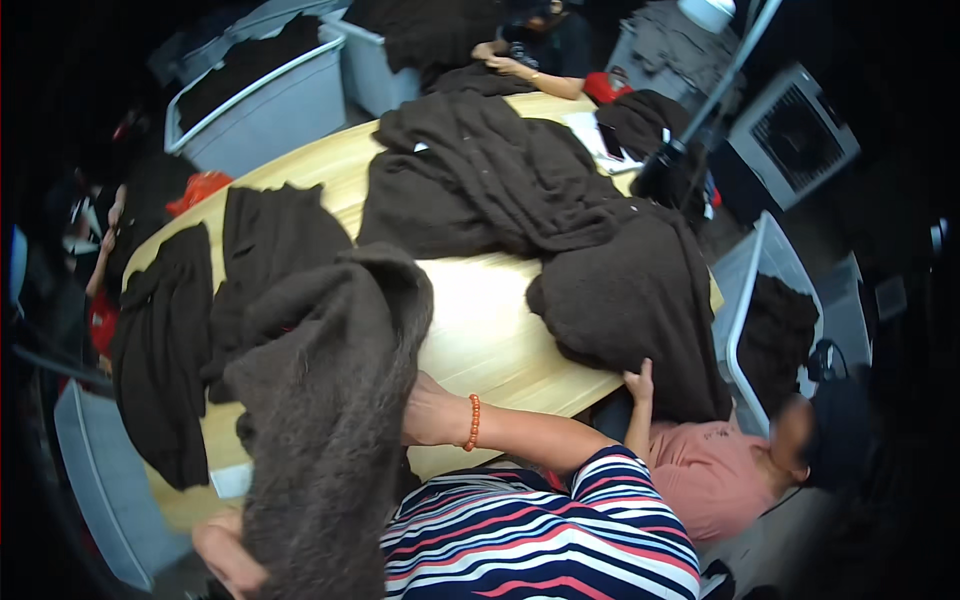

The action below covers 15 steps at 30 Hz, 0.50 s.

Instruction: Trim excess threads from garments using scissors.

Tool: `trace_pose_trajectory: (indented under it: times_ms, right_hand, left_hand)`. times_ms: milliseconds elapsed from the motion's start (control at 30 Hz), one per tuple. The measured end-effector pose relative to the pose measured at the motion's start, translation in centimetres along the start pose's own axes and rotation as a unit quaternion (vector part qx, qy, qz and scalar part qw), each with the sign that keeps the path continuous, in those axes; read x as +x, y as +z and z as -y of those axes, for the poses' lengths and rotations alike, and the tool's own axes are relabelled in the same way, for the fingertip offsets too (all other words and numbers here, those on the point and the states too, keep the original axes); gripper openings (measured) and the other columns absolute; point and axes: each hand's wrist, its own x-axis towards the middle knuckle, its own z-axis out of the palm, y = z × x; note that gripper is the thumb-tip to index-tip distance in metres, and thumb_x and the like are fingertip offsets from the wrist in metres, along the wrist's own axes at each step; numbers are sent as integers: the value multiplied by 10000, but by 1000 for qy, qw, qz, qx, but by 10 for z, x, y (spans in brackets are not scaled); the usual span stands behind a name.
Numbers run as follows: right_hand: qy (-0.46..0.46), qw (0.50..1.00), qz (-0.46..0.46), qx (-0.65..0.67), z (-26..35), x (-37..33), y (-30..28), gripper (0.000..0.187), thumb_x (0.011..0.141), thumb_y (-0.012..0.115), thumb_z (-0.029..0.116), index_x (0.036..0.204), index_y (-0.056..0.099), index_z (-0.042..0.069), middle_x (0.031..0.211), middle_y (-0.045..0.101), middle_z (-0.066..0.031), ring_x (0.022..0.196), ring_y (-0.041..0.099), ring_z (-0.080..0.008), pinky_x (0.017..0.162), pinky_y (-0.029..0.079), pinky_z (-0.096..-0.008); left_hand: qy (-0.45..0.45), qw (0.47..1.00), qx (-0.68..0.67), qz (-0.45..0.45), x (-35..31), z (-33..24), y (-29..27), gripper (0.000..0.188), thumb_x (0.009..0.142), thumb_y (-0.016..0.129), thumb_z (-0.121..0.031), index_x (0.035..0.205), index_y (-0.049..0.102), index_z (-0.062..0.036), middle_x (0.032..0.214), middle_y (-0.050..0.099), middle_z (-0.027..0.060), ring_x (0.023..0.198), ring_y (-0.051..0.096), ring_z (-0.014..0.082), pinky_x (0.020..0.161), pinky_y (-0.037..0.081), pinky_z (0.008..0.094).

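Note:
I hold up a large brown fuzzy garment (325,400) in front of me, above the near edge of a light wooden table (480,320). My right hand (428,412), with an orange bead bracelet on the wrist, grips the garment's right side. Lower down at the left, my left hand (225,555) is closed on the cloth's edge. The garment hides most of my left forearm. My striped sleeve (540,535) fills the lower middle.
Dark brown garments lie in piles (500,180) and flat (160,340) over the table. A person in a pink top (710,470) rests a hand (640,383) on the right pile (630,300). Grey bins (270,100) of cloth stand behind; other people sit at the far end and left.

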Motion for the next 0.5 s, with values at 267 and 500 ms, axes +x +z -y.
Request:
trace_pose_trajectory:
  times_ms: [267, 500]
  right_hand:
    - [289, 942, -57, -158, 0, -59, -165, 286, 757, 694, 278, 640, 649, 20, 647, 621, -196, 639, 625, -373, 626, 517, -442]
    - [280, 870, -201, -353, -18, -130, -265, 272, 767, 667, 239, 995, 690, 92, 844, 680, -138, 796, 656, -347, 705, 527, -438]
  left_hand:
    - [-9, 987, -99, 129, 72, -15, 82, 289, 784, 710, -169, 917, 478, -60, 1075, 558, 114, 990, 558, 215, 904, 433, 369]
    - [58, 960, -145, 234, 177, -10, 186, 246, 785, 653, -45, 961, 485, -77, 1030, 532, 49, 954, 524, 158, 944, 393, 292]
